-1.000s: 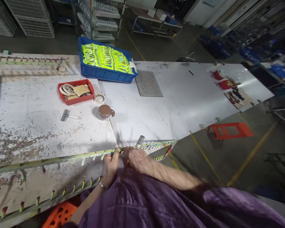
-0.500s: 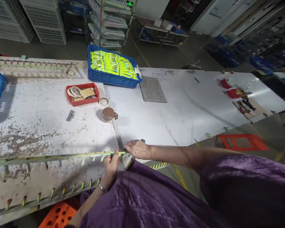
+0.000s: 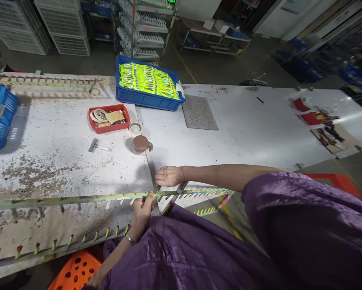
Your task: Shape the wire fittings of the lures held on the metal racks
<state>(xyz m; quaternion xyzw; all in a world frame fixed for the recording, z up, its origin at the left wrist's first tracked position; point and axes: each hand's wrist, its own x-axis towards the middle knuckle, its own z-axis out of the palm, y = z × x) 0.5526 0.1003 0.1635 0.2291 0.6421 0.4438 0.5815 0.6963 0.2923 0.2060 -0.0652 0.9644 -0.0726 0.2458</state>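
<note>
A long narrow strip [image 3: 87, 199] runs along the near edge of the table, with small pale and coloured pieces hanging in a row beneath it. My left hand [image 3: 143, 204] is closed on this strip, thumb and finger pinched at its upper edge; anything small in the pinch is hidden. Just above and to the right is my right hand [image 3: 169, 176], its fingers curled round a thin dark tool [image 3: 157, 189]. The tool's tip points down to the strip beside my left thumb. Most of the tool is hidden by the hand, so its kind is unclear.
Ahead lie a brown round container [image 3: 141, 143], a tape roll [image 3: 135, 128], a scraper [image 3: 98, 146] and a red tray [image 3: 112, 128]. A blue crate [image 3: 150, 101] holds bright yellow pieces beside a grey mat [image 3: 199, 112]. Below is a lower pegged rail [image 3: 44, 250].
My right hand has lifted off the strip and moved slightly away from my body, uncovering the strip's right part. My left hand keeps its hold. The view has shifted a little.
</note>
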